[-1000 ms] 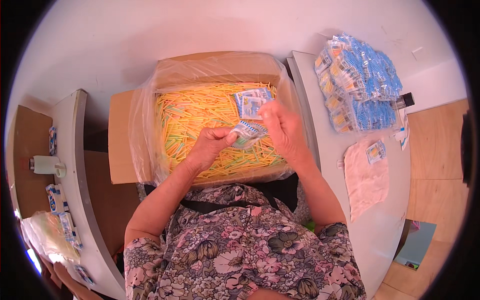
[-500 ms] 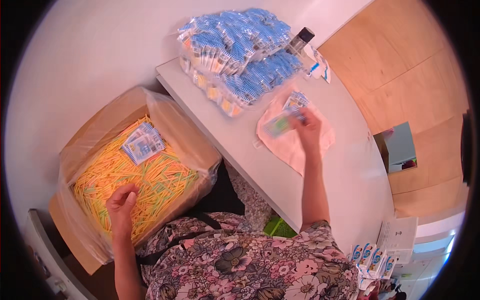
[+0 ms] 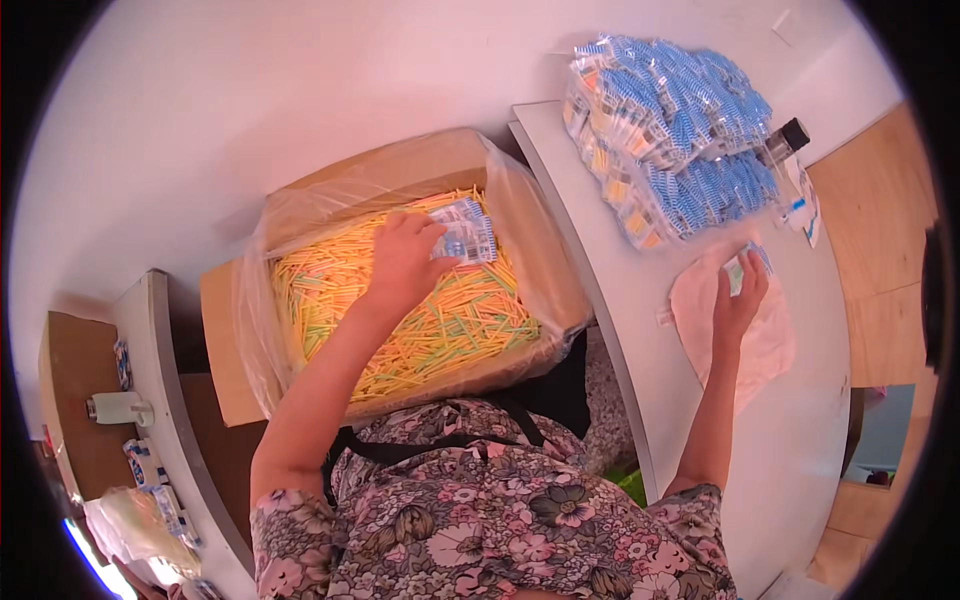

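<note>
My left hand (image 3: 405, 260) is over the far part of a cardboard box (image 3: 228, 345) lined with clear plastic. Its thumb and fingers close on the left edge of small flat packets (image 3: 472, 235), clear with blue-striped ends. These lie on a deep layer of thin yellow, orange and green sticks (image 3: 420, 350) that look like straws. On the table to the right, my right hand (image 3: 738, 310) grips a small packet with a green patch (image 3: 736, 276) above a pink cloth (image 3: 700, 290). The fingers partly cover that packet and others beneath it.
Large clear bags of blue-striped packets (image 3: 690, 120) are heaped at the back of the white table (image 3: 690, 425). Beside them are a black-capped bottle (image 3: 785, 140) and a white crumpled wrapper (image 3: 802, 205). Shelving with a pale bottle (image 3: 118, 408) stands at the left.
My left hand has moved from above the near sticks to the packets in the box. My right hand has lowered its packet onto the pink cloth. The view has swung left.
</note>
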Demonstrator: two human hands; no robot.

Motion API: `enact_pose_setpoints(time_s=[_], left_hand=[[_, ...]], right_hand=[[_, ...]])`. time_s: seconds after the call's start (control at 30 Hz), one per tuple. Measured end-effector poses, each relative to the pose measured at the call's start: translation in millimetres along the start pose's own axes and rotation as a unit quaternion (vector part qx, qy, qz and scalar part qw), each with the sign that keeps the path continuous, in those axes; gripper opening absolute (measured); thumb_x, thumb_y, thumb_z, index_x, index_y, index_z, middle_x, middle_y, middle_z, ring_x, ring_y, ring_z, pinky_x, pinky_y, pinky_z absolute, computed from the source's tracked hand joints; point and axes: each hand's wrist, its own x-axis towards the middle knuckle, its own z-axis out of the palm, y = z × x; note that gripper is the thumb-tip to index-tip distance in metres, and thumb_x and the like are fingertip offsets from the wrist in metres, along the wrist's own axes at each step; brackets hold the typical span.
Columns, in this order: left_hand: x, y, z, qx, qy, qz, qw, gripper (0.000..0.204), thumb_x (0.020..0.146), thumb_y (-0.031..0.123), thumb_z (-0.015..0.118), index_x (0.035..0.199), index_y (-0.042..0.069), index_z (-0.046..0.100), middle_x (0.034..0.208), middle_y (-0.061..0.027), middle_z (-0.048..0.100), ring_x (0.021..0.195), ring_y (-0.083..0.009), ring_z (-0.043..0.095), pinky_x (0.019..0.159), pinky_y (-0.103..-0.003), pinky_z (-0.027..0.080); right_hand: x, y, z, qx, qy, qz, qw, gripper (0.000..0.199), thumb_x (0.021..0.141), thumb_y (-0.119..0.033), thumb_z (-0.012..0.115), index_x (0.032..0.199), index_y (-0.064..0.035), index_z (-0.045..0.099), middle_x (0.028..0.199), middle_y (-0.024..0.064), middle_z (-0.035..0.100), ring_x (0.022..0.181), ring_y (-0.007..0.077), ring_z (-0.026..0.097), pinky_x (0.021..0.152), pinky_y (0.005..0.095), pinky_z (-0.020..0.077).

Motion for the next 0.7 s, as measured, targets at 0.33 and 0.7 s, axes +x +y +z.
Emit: enact_pose_setpoints(time_s=[0.33, 0.7], left_hand=[[18.1, -28.2, 38.3, 0.07, -0.047, -0.083, 0.993, 0.03, 0.062, 0.019, 0.081, 0.086, 0.017, 0.065, 0.087, 0.0001, 0.063, 0.091, -0.023, 0.055, 0.077, -0.043, 0.032], [4.0, -55.1, -35.9, -0.166, 0.017, -0.2, 0.966, 0.021, 0.087, 0.023, 0.065, 0.087, 0.002, 0.069, 0.072, -0.0146, 0.066, 0.06, -0.0215, 0.06, 0.057, -0.041, 0.043]], right_hand=[[-13.8, -70.6, -47.8, 0.037, -0.022, -0.035, 0.998, 0.028, 0.081, 0.005, 0.064, 0.109, -0.0006, 0.063, 0.129, 0.0157, 0.051, 0.122, 0.0303, 0.046, 0.1, 0.0381, 0.0406], [-15.5, -256.9, -20.7, 0.343, -0.196, -0.228, 0.89, 0.019, 0.078, 0.001, 0.066, 0.097, -0.0021, 0.064, 0.105, 0.0144, 0.064, 0.09, 0.0334, 0.061, 0.079, 0.0419, 0.0481]])
